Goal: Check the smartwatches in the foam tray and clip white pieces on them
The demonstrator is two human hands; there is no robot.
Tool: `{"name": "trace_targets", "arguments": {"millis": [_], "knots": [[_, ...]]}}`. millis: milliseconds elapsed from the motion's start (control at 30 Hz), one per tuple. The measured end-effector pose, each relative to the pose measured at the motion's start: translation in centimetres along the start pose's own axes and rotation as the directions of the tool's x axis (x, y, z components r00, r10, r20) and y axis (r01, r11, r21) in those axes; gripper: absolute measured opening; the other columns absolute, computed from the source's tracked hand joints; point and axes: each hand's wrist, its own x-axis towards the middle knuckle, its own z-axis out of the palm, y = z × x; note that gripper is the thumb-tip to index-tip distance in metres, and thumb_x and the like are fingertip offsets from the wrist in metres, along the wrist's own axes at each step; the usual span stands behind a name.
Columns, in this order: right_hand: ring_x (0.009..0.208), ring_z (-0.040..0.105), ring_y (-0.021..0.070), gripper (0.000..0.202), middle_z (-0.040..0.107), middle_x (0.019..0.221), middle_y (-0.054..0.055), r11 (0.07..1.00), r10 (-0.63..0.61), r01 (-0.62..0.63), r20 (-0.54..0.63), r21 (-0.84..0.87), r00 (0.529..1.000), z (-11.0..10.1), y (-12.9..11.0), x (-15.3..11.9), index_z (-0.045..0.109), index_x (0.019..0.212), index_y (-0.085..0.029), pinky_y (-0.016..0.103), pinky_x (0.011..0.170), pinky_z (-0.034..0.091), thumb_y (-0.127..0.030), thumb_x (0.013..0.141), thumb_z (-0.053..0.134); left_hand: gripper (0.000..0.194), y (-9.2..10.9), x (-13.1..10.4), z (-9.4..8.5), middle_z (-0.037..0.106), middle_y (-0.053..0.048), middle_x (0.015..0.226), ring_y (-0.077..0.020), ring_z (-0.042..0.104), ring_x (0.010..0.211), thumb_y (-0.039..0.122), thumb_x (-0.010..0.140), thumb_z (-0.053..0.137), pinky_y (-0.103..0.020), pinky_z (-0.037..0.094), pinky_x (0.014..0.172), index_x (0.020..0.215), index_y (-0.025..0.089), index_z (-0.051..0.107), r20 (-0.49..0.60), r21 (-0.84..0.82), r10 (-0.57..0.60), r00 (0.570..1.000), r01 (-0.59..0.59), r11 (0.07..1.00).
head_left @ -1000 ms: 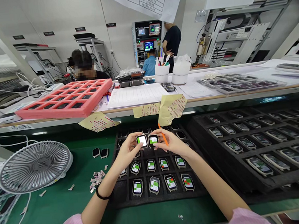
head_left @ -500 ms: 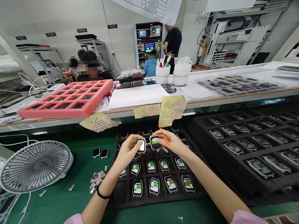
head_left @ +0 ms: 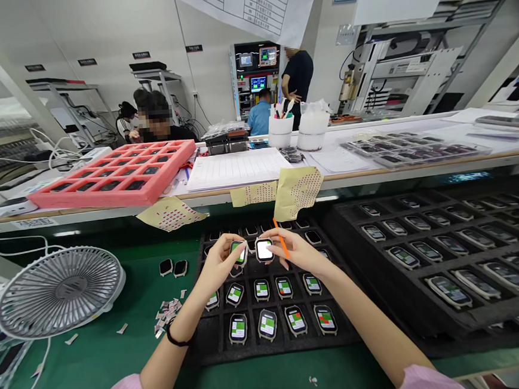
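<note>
At the center of the frame, the left hand (head_left: 221, 260) grasps a green-and-white watch (head_left: 238, 254) and the right hand (head_left: 292, 250) grasps a white-screened watch (head_left: 264, 250), an orange stick (head_left: 281, 239) across its fingers, above a black foam tray (head_left: 278, 349) whose compartments hold lit watches (head_left: 267, 324). At right, another black tray (head_left: 382, 274) holds rows of watches (head_left: 448, 290); at upper left, a pink tray (head_left: 93, 197) holds dark pieces (head_left: 108, 186) in its compartments.

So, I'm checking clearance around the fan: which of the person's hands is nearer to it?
Left. The left hand, holding one watch, is to the right of the fan; the right hand, holding a second watch, is farther right.
</note>
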Motion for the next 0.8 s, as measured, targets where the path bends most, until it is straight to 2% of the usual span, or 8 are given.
{"name": "trace_targets", "arguments": {"millis": [100,200,267,400,567,633,733,800], "knots": [[0.066,0.065,0.0135,0.034,0.064,0.097,0.005,1.0,0.0,0.0,0.048,-0.008,0.999,0.09,-0.04,-0.11,0.055,0.11,-0.021,0.018,0.038,0.039,-0.029,0.079,0.068,0.035,0.26,-0.02,-0.09,0.046,0.003,0.068,-0.0098,0.044,0.058,0.053,0.081,0.058,-0.019,0.041,0.049,0.088,0.019,0.055,-0.028,-0.005,-0.04,0.999,0.04,0.999],[0.075,0.067,0.0171,0.04,0.063,0.1,0.006,1.0,0.008,-0.008,0.049,-0.001,0.999,0.21,-0.09,-0.07,0.055,0.11,-0.022,0.016,0.037,0.037,-0.026,0.075,0.073,0.036,0.3,-0.03,-0.14,0.047,0.003,0.07,-0.0099,0.044,0.059,0.054,0.081,0.057,-0.019,0.042,0.049,0.088,0.019,0.055,-0.023,0.005,-0.037,0.999,0.037,0.999],[0.063,0.064,0.0122,0.036,0.063,0.093,0.003,1.0,-0.001,0.001,0.018,0.0,1.0,0.27,-0.12,0.01,0.057,0.107,-0.021,0.017,0.038,0.039,-0.028,0.075,0.072,0.036,0.19,0.0,-0.12,0.05,0.002,0.073,-0.0098,0.045,0.06,0.054,0.081,0.057,-0.019,0.042,0.05,0.089,0.019,0.056,-0.006,0.012,-0.013,1.0,0.013,1.0],[0.039,0.045,0.0038,0.025,0.059,0.072,-0.004,0.999,0.027,-0.023,-0.102,0.041,0.994,0.29,-0.02,0.22,0.062,0.096,-0.02,0.021,0.04,0.042,-0.037,0.08,0.067,0.037,-0.04,0.09,0.03,0.055,0.0,0.077,-0.0095,0.047,0.06,0.055,0.082,0.056,-0.018,0.04,0.048,0.09,0.019,0.058,0.008,-0.011,-0.003,1.0,0.003,1.0],[0.043,0.053,0.008,0.03,0.059,0.065,-0.002,0.997,0.053,-0.041,-0.198,0.062,0.979,0.34,0.1,0.37,0.063,0.089,-0.018,0.018,0.033,0.029,-0.047,0.08,0.065,0.039,-0.25,0.21,0.06,0.056,0.0,0.076,-0.01,0.048,0.059,0.057,0.083,0.055,-0.019,0.039,0.048,0.092,0.019,0.058,0.018,-0.027,0.023,1.0,-0.023,0.999],[0.041,0.048,0.0066,0.03,0.057,0.063,-0.004,0.997,0.059,-0.047,-0.191,0.068,0.98,0.44,-0.12,0.35,0.063,0.088,-0.018,0.019,0.035,0.034,-0.045,0.077,0.068,0.036,-0.32,0.2,0.0,0.057,-0.001,0.08,-0.0103,0.049,0.062,0.053,0.084,0.055,-0.019,0.04,0.05,0.094,0.019,0.058,0.033,-0.012,0.026,0.999,-0.025,1.0],[0.037,0.034,0.0028,0.03,0.05,0.06,-0.009,0.997,0.046,-0.037,-0.125,0.069,0.991,0.53,-0.55,0.2,0.062,0.092,-0.02,0.024,0.046,0.047,-0.04,0.073,0.073,0.031,-0.41,0.13,-0.06,0.056,-0.001,0.084,-0.0111,0.051,0.068,0.047,0.086,0.057,-0.02,0.043,0.055,0.099,0.019,0.057,0.056,-0.007,0.05,0.997,-0.05,0.999],[0.038,0.034,0.0019,0.032,0.052,0.065,-0.008,0.998,0.024,-0.019,-0.083,0.059,0.996,0.45,-0.64,0.07,0.061,0.098,-0.02,0.024,0.049,0.049,-0.036,0.073,0.075,0.031,-0.51,0.1,-0.06,0.056,-0.002,0.088,-0.0127,0.054,0.074,0.043,0.086,0.058,-0.022,0.047,0.062,0.104,0.019,0.055,0.076,-0.033,0.071,0.995,-0.069,0.997]]}}
